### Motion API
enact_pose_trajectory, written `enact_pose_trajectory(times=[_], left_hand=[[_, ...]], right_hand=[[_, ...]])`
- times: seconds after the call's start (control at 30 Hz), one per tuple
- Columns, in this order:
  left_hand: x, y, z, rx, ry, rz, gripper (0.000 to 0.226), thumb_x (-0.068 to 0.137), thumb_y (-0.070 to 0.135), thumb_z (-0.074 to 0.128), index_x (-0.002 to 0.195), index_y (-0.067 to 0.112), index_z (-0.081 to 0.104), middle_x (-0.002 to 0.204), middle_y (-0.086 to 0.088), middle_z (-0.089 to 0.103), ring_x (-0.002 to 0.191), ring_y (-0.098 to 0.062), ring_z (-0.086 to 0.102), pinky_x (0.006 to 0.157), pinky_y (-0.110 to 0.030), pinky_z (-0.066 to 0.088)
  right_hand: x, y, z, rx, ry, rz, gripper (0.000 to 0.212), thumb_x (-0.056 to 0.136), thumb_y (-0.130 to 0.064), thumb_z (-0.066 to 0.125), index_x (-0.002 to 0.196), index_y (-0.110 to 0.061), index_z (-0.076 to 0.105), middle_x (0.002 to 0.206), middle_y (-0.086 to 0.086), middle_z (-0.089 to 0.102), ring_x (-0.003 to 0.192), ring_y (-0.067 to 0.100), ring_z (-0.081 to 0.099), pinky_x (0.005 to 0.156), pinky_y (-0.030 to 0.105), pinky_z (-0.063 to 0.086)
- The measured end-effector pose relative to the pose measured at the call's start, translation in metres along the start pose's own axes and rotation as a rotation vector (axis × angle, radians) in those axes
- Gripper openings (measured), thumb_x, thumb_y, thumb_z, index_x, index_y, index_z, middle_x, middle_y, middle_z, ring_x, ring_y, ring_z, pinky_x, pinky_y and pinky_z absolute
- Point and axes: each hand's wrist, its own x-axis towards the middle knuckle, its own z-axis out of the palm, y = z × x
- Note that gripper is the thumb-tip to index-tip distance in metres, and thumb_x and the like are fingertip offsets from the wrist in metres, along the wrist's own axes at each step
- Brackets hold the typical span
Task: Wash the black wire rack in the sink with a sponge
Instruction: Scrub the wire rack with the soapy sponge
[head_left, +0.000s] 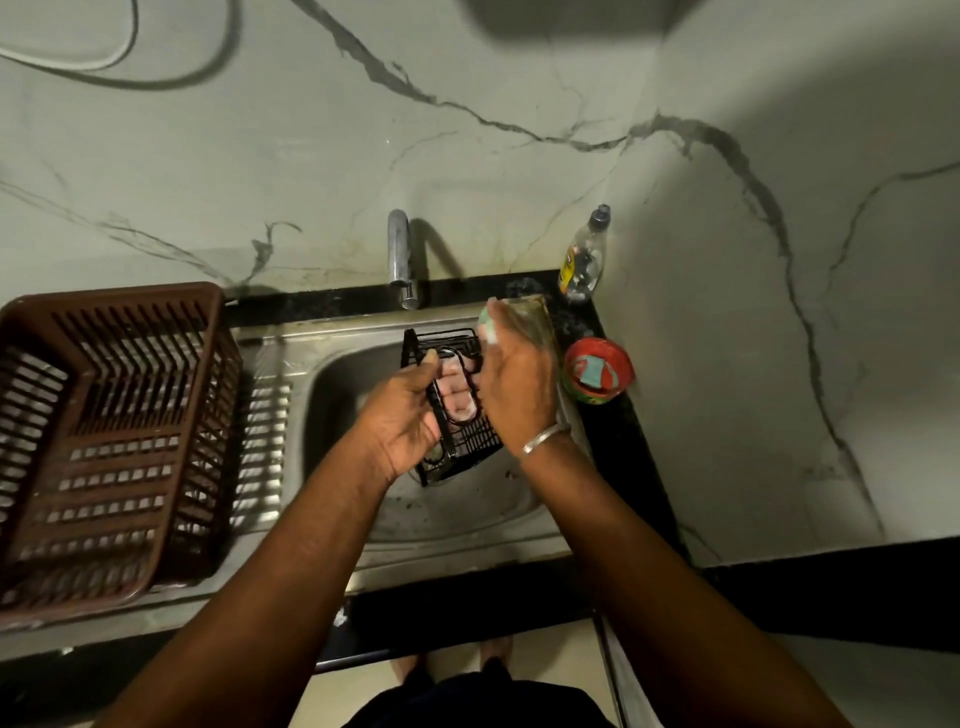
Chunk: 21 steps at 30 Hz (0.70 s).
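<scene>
mid-scrub: left hand (402, 415) clasps black wire rack (457, 410) over sink (332, 395); right hand (514, 374), 3 o'clock, grasps sponge (488, 325). next: rub the wires w/ sponge, prob. turning rack.

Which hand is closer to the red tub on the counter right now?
Right. The right hand holds the sponge just beside the red tub; the left hand grips the black wire rack over the sink, farther away.
</scene>
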Motion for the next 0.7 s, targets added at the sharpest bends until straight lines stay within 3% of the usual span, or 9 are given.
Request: enact_pose_trajectory(times=[0.1,0.23,0.33,0.43,0.5,0.63,0.7], left_hand=[[0.000,-0.005,0.005,0.055,0.029,0.028,0.024,0.112,0.010,0.046,0.112,0.000,0.068,0.095,-0.016,0.073,0.086,-0.024,0.072,0.080,-0.038,0.064],[-0.008,0.000,0.002,0.152,-0.053,0.013,0.038,0.115,0.024,0.042,0.099,0.003,0.070,0.079,-0.011,0.067,0.065,-0.021,0.066,0.064,-0.035,0.062],[-0.011,0.004,0.001,0.176,-0.078,0.014,0.041,0.114,0.030,0.043,0.109,-0.001,0.068,0.083,-0.013,0.069,0.073,-0.026,0.069,0.075,-0.044,0.066],[-0.012,0.005,0.002,0.257,-0.107,-0.018,0.053,0.115,0.043,0.035,0.123,-0.001,0.063,0.085,-0.012,0.068,0.082,-0.032,0.068,0.089,-0.059,0.061],[-0.010,0.007,-0.001,0.261,-0.091,-0.028,0.053,0.115,0.045,0.037,0.125,0.000,0.062,0.087,-0.011,0.060,0.081,-0.028,0.061,0.085,-0.061,0.064],[-0.016,0.003,0.003,0.209,-0.093,-0.019,0.042,0.115,0.039,0.042,0.106,0.004,0.065,0.077,-0.006,0.064,0.063,-0.020,0.066,0.067,-0.044,0.065],[-0.019,0.001,0.008,0.181,-0.076,0.018,0.041,0.115,0.034,0.042,0.107,0.002,0.066,0.081,-0.011,0.071,0.064,-0.020,0.071,0.061,-0.038,0.066]], right_hand=[[-0.004,-0.009,0.011,-0.011,-0.158,-0.167,0.043,0.095,0.001,0.062,0.139,-0.004,0.064,0.137,0.018,0.067,0.126,0.028,0.065,0.107,0.041,0.055],[0.008,0.003,0.008,-0.059,-0.158,-0.115,0.037,0.097,-0.005,0.062,0.133,-0.008,0.069,0.135,0.014,0.069,0.126,0.028,0.065,0.108,0.039,0.053],[0.009,0.008,0.007,-0.089,-0.249,-0.214,0.037,0.097,-0.004,0.058,0.132,-0.009,0.070,0.140,0.012,0.066,0.138,0.026,0.056,0.119,0.032,0.038],[0.015,0.016,0.006,-0.092,-0.147,-0.132,0.027,0.096,-0.005,0.059,0.116,-0.010,0.077,0.112,0.010,0.076,0.106,0.028,0.069,0.098,0.030,0.049],[0.014,0.012,0.005,-0.033,-0.194,-0.148,0.030,0.100,-0.010,0.056,0.124,-0.012,0.074,0.118,0.008,0.075,0.107,0.024,0.070,0.095,0.037,0.056],[0.009,0.002,0.010,0.021,-0.264,-0.208,0.034,0.101,-0.008,0.056,0.132,-0.012,0.070,0.127,0.009,0.073,0.116,0.023,0.068,0.101,0.042,0.056],[0.008,0.002,0.010,0.016,-0.277,-0.215,0.039,0.099,-0.006,0.055,0.135,-0.007,0.068,0.135,0.013,0.069,0.127,0.026,0.064,0.113,0.042,0.048]])
